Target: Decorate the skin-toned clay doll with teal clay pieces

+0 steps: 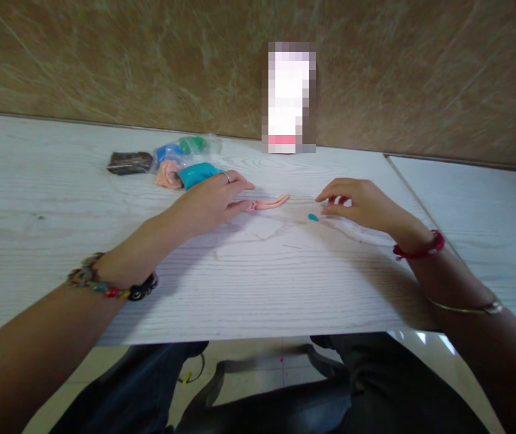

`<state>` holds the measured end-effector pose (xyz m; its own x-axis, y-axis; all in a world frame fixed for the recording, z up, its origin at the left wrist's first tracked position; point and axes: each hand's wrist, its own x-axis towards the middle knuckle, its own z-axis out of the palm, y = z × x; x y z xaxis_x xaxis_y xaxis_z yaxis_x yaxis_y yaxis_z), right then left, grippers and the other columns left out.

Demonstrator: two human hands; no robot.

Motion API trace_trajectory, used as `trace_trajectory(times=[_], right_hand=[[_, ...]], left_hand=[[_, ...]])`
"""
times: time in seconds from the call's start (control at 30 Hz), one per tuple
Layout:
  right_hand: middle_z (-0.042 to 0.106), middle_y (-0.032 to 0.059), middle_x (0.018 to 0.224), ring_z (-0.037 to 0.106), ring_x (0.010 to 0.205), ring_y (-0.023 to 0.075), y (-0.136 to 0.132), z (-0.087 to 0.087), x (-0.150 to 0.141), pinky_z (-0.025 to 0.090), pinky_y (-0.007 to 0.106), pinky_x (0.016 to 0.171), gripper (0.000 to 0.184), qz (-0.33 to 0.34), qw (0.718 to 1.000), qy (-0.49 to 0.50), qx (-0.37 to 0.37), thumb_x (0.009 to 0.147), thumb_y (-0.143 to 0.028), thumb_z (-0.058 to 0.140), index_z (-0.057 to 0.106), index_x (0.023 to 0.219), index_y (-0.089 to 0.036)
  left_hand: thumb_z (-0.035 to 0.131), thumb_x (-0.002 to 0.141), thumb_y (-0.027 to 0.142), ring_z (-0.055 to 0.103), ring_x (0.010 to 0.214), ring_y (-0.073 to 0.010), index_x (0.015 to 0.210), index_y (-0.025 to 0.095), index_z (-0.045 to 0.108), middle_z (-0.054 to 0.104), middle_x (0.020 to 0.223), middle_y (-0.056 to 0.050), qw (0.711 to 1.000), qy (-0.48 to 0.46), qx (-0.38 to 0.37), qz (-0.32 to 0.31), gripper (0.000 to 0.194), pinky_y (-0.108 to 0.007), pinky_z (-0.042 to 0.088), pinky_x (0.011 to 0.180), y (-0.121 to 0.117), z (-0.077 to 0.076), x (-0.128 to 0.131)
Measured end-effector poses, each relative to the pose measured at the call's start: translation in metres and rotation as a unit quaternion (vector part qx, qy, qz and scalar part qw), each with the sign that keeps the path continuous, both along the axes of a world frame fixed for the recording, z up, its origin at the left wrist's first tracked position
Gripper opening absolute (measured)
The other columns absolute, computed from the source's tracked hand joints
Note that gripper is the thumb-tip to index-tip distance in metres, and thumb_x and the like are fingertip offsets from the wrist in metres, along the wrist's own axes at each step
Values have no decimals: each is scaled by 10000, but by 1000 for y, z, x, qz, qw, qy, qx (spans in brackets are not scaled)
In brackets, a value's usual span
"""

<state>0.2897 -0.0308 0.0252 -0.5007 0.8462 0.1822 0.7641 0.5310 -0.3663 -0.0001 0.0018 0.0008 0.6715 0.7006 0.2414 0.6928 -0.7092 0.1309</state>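
Observation:
My left hand point(215, 202) rests on the table with its fingers stretched out and apart from the thumb. The thumb tip meets the near end of a long, thin strip of pink modelling clay point(269, 203), split lengthwise into strands. A flat, drop-shaped bit of teal clay point(313, 217) lies to the right of that strip. Just beside the teal bit hovers my right hand point(357, 202), its fingers loosely curved and apart, with nothing visible between them. Behind my left hand sits a teal clay packet point(199, 175), partly covered by that hand.
Brown point(130, 163), blue point(167, 152), green point(192, 144) and peach point(169, 175) clay packets cluster at the back left of the white wood-grain table point(240, 289). A blurred-out upright screen point(289, 96) leans on the brown marbled wall point(149, 66). A seam crosses the tabletop at right.

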Motion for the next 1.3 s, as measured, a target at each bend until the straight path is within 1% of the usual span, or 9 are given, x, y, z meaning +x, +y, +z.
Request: trace_trajectory(times=[0.13,0.23,0.43,0.57,0.7,0.8,1.07,1.17,1.3], right_hand=[[644,68,854,582,694,141,-1,-6,-9,455,271,641,151,22,1000,-2,-16,752,-233,592,702,824,-160],[629,52,822,574,691,135,-3,-6,-12,453,266,638,102,34,997,23,-57,731,-218,588,677,741,-168],[639,7,691,564,625,127,-3,-5,-15,452,274,613,86,-35,978,141,-151,661,-265,633,634,684,-182],[630,5,660,567,609,125,1,-6,-28,458,279,598,143,-35,955,230,-183,623,-301,666,622,672,-174],[641,9,682,602,659,132,3,-5,-51,485,290,647,185,-16,942,286,-173,619,-295,695,625,738,-172],[637,5,688,621,681,140,-2,-2,-68,496,288,642,246,-28,938,313,-145,615,-303,721,605,791,-176],[639,2,692,612,655,134,-16,3,-89,495,297,626,179,-66,950,303,-46,673,-314,702,592,728,-184],[647,2,702,615,659,130,-15,-3,-88,503,302,643,159,-71,938,334,-57,688,-310,689,607,741,-185],[630,-10,671,611,632,119,-14,-10,-92,507,280,604,215,-88,907,401,-98,646,-342,713,589,726,-186]], left_hand=[[473,810,488,525,1015,-220,1142,117,558,578,1090,-98,999,0,-35,20,505,-328,415,880,4,-2,-3],[519,771,489,531,958,-215,1016,134,612,594,1020,-86,998,-7,-65,16,441,-322,414,845,6,-1,-4],[537,762,374,541,799,-164,863,144,622,591,865,-48,994,-36,-102,11,265,-268,399,718,7,3,-2],[573,736,359,545,755,-149,870,143,598,603,830,-36,988,-73,-132,23,256,-249,388,648,4,4,-2],[586,732,321,547,682,-116,876,156,571,615,770,-9,971,-147,-185,20,219,-227,379,591,-3,9,1],[617,712,314,544,681,-103,846,161,560,613,766,-3,951,-220,-216,0,211,-219,387,586,-8,13,5],[667,676,307,534,671,-88,839,149,560,601,797,-1,900,-320,-292,-39,251,-220,410,595,-15,19,12],[683,663,301,539,675,-90,853,144,563,596,794,2,890,-334,-307,-41,274,-222,410,595,-14,17,12],[693,657,298,551,701,-96,857,142,557,601,813,0,880,-351,-318,-42,287,-228,426,618,-13,15,13]])
